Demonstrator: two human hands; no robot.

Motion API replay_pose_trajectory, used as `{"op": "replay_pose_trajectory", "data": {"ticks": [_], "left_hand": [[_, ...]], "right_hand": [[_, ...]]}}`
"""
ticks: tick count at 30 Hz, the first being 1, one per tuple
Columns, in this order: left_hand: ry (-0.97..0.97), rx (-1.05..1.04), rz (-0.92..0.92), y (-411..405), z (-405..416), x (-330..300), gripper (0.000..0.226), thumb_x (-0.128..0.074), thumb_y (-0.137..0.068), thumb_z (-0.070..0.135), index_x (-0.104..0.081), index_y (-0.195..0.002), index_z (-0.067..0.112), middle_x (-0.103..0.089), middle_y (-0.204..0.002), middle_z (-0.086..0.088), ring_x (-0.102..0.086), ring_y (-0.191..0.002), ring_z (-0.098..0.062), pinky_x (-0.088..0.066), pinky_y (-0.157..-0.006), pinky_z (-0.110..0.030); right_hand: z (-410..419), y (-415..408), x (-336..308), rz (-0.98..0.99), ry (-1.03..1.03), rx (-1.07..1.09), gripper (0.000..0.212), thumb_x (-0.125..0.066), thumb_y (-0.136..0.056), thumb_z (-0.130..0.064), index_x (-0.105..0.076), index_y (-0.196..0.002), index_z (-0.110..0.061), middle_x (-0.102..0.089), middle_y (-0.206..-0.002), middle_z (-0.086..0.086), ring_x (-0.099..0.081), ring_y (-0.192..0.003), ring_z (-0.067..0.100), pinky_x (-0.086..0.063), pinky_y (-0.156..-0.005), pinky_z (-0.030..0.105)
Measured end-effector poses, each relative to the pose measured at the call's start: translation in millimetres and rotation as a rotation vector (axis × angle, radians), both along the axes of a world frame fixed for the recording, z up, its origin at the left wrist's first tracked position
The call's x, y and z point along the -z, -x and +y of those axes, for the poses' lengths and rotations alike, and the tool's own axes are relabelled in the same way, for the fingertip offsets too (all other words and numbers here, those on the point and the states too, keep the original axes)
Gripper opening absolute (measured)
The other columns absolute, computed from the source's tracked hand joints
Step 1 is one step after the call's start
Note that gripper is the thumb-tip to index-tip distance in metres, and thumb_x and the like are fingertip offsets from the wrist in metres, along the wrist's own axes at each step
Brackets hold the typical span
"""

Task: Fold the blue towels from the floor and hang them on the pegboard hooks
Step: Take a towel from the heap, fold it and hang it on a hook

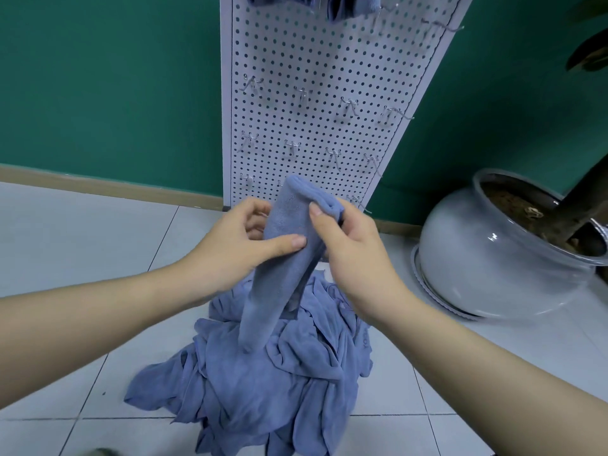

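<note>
I hold one blue towel (283,258) up in front of the white pegboard (316,77); it is folded into a long narrow strip that hangs down. My left hand (243,245) pinches its left edge between thumb and fingers. My right hand (348,245) grips the folded top from the right. Below lies a crumpled pile of blue towels (263,373) on the tiled floor. Rows of bare metal hooks (348,106) stick out of the board, and blue towels (352,6) hang at its top edge.
A large grey ceramic plant pot (487,264) with soil and a dark trunk stands on the floor to the right, close to the pile. A green wall with a wooden skirting board (98,185) runs behind. White floor tiles (82,241) stretch to the left.
</note>
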State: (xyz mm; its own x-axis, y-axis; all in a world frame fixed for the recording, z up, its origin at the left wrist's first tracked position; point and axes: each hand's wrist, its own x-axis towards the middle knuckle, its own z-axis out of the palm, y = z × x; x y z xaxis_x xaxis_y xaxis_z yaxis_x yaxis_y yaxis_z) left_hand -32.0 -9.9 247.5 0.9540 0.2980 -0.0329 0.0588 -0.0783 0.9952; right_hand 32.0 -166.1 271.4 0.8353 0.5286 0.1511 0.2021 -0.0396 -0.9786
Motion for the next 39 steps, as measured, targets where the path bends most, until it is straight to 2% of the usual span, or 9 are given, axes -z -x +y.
{"op": "replay_pose_trajectory", "data": {"ticks": [7,11,15,20,27,31,35,37,39], "left_hand": [[0.115,0.189,0.045,-2,-4,6,0.048,-0.079,-0.072,0.031,-0.072,-0.117,0.014,-0.078,-0.113,0.001,-0.073,-0.108,-0.016,-0.058,-0.094,-0.03],[0.128,0.194,-0.025,-6,-4,-1,0.027,-0.073,-0.086,0.017,-0.073,-0.112,0.01,-0.079,-0.108,-0.002,-0.075,-0.101,-0.014,-0.059,-0.081,-0.021],[0.098,0.179,-0.046,-6,-6,1,0.031,-0.074,-0.084,0.021,-0.073,-0.113,0.011,-0.079,-0.109,-0.001,-0.074,-0.104,-0.015,-0.059,-0.084,-0.023],[-0.004,0.13,-0.03,-9,-9,7,0.048,-0.08,-0.073,0.036,-0.073,-0.116,0.017,-0.078,-0.11,0.006,-0.073,-0.107,-0.01,-0.057,-0.095,-0.035],[-0.09,0.197,0.061,-7,-5,23,0.033,-0.074,-0.09,0.03,-0.071,-0.122,0.021,-0.077,-0.114,0.011,-0.071,-0.11,-0.008,-0.054,-0.104,-0.039],[-0.174,0.361,0.138,-5,11,18,0.018,-0.073,-0.094,0.021,-0.073,-0.111,0.019,-0.079,-0.104,0.008,-0.075,-0.1,-0.014,-0.056,-0.089,-0.025],[-0.155,0.558,0.276,-4,20,28,0.007,-0.065,-0.1,0.014,-0.066,-0.1,0.008,-0.078,-0.093,-0.01,-0.074,-0.072,-0.027,-0.056,-0.067,-0.027],[-0.204,0.629,0.318,-5,25,39,0.005,-0.069,-0.098,0.016,-0.068,-0.102,0.012,-0.078,-0.091,-0.002,-0.072,-0.082,-0.019,-0.056,-0.075,-0.027],[-0.27,0.683,0.327,-7,31,44,0.029,-0.08,-0.087,0.024,-0.069,-0.113,0.017,-0.073,-0.098,0.013,-0.067,-0.097,-0.01,-0.055,-0.099,-0.035]], "right_hand": [[-3,-14,-24,0.151,-0.249,-0.114,0.03,-0.053,-0.106,-0.018,-0.062,-0.128,-0.001,-0.07,-0.117,0.012,-0.067,-0.112,0.022,-0.051,-0.106,0.048],[-10,-20,-32,0.126,-0.173,-0.16,0.038,-0.063,-0.099,-0.021,-0.062,-0.129,0.004,-0.071,-0.127,0.016,-0.067,-0.121,0.03,-0.051,-0.109,0.051],[-7,-21,-25,0.117,-0.058,-0.171,0.026,-0.061,-0.103,-0.016,-0.066,-0.122,0.002,-0.074,-0.123,0.016,-0.07,-0.118,0.03,-0.053,-0.108,0.049],[7,-19,-48,0.153,-0.221,-0.177,0.019,-0.051,-0.108,-0.011,-0.063,-0.123,-0.009,-0.071,-0.118,0.009,-0.067,-0.116,0.02,-0.051,-0.11,0.043],[3,-39,-86,0.213,-0.395,-0.154,0.019,-0.05,-0.109,-0.012,-0.063,-0.121,-0.008,-0.075,-0.108,0.006,-0.07,-0.104,0.02,-0.057,-0.1,0.039],[-2,-47,-85,0.269,-0.416,-0.081,0.019,-0.051,-0.108,-0.016,-0.065,-0.12,-0.01,-0.075,-0.109,0.006,-0.071,-0.106,0.022,-0.055,-0.105,0.045],[-11,-55,-91,0.305,-0.459,0.029,0.037,-0.054,-0.108,-0.021,-0.057,-0.14,-0.004,-0.072,-0.129,0.012,-0.069,-0.121,0.026,-0.054,-0.106,0.045],[-18,-60,-96,0.313,-0.494,0.086,0.04,-0.055,-0.107,-0.023,-0.056,-0.142,-0.005,-0.071,-0.131,0.013,-0.07,-0.12,0.026,-0.057,-0.103,0.043],[-23,-61,-98,0.313,-0.489,0.106,0.04,-0.056,-0.106,-0.024,-0.057,-0.142,-0.006,-0.072,-0.129,0.012,-0.071,-0.118,0.025,-0.058,-0.1,0.042]]}}
